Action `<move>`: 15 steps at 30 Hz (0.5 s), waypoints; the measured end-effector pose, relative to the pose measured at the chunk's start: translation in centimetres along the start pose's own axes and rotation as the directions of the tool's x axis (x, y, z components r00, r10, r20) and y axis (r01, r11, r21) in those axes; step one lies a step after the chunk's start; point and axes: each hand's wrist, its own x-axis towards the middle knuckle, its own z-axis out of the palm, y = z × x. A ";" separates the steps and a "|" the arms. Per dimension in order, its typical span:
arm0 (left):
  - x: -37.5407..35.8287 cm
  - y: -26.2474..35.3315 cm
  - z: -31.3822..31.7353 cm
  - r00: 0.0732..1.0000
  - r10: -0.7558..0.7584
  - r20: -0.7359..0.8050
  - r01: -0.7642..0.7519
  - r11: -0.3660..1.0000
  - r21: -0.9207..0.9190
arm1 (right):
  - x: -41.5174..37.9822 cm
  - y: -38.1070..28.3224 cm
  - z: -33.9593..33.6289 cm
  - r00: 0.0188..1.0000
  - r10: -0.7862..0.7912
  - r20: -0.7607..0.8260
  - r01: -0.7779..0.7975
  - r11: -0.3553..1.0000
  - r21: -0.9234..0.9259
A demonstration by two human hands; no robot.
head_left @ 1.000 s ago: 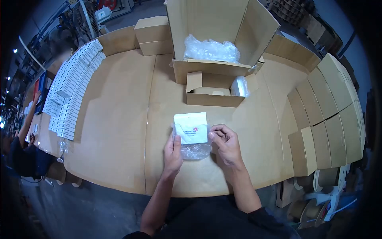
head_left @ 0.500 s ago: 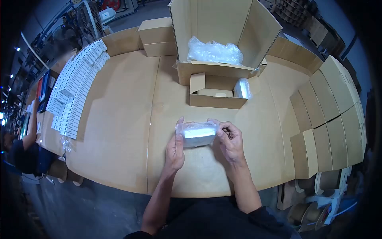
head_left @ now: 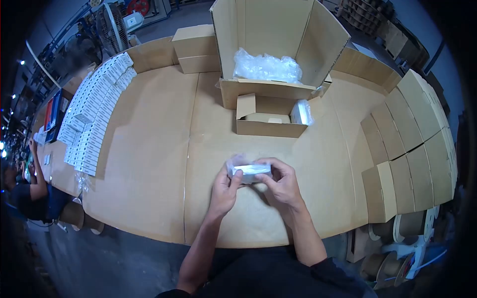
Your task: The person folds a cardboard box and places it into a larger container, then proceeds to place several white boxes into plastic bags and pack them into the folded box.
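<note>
As the head view has it, left hand (head_left: 224, 192) grips the left end of the white packet (head_left: 253, 169), thumb on the near face; right hand (head_left: 283, 186) has fingers and thumb closed on the right end. Packet sits between both hands, over the cardboard-covered table (head_left: 144, 179), clear plastic wrap (head_left: 237, 161) bunched at its left. Just beyond: small open carton (head_left: 271, 130), wrapped piece (head_left: 301, 112) at its right end. Behind that, big carton (head_left: 323, 44) with bubble wrap (head_left: 268, 68) inside.
</note>
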 end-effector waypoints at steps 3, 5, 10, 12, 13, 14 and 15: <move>-0.1 -0.3 -0.2 0.999 -0.037 -0.005 0.036 0.998 -0.046 | 0.1 0.0 -0.4 0.999 -0.035 0.010 0.035 0.999 -0.012; -0.2 -0.2 -0.1 0.997 -0.061 -0.042 0.058 0.994 -0.089 | 0.3 1.0 -1.1 0.997 -0.075 -0.021 0.076 0.997 0.029; -0.1 0.6 0.0 0.978 -0.123 -0.167 0.112 0.991 -0.069 | 0.1 0.7 -1.5 0.951 -0.126 -0.281 0.159 0.982 0.098; 0.1 0.8 -0.2 0.973 -0.136 -0.185 0.135 0.991 -0.020 | 0.0 0.8 -2.0 0.945 -0.302 -0.127 0.305 0.952 0.004; 0.2 0.9 -0.2 0.973 -0.145 -0.181 0.146 0.989 -0.007 | -0.1 0.6 -2.0 0.954 -0.299 -0.015 0.298 0.953 -0.049; 0.2 1.0 -0.1 0.973 -0.153 -0.174 0.156 0.988 0.005 | -0.2 0.1 -1.8 0.961 -0.273 0.034 0.275 0.954 -0.117; 0.3 0.8 0.0 0.976 -0.138 -0.166 0.139 0.990 -0.007 | -0.2 -0.8 -1.3 0.966 -0.244 0.082 0.256 0.949 -0.186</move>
